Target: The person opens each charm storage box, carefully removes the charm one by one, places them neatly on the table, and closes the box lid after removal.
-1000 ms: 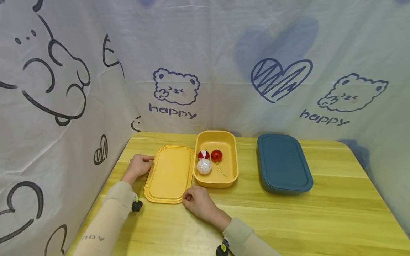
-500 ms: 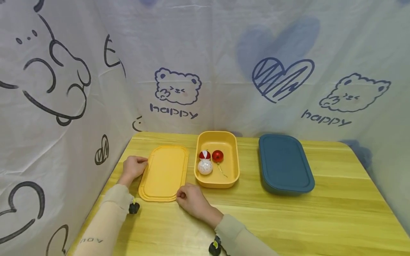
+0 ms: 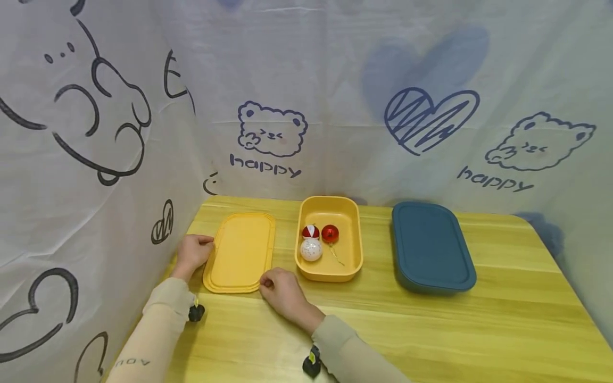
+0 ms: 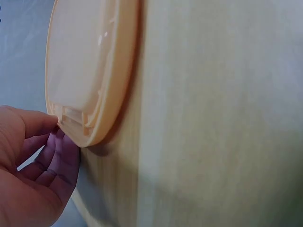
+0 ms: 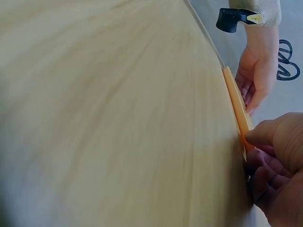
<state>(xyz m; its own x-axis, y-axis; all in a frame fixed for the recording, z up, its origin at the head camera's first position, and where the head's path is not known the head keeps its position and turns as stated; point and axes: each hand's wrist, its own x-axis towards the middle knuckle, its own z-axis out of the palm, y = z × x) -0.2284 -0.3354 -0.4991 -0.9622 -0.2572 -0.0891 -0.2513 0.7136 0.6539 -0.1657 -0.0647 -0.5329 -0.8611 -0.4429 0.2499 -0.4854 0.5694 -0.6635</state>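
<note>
While its long axis is running roughly from one o'clock to seven, the yellow lid [image 3: 241, 252] is occupying the table's [image 3: 431, 335] ten o'clock, apart from the yellow box [image 3: 328, 276] at its three o'clock. At the lid's nine o'clock, the left hand [image 3: 193, 254] is pinching its edge; the right hand [image 3: 286, 295], nearer the box, is pinching its five-o'clock corner.

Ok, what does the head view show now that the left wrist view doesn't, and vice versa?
Only the head view: the open yellow box with three ornaments inside, the closed blue box, the right hand and the bear drawings.

Only the left wrist view: small ribs inside the yellow lid's rim, up close.

Both: the left hand pinching the lid's edge, and the wooden table.
</note>
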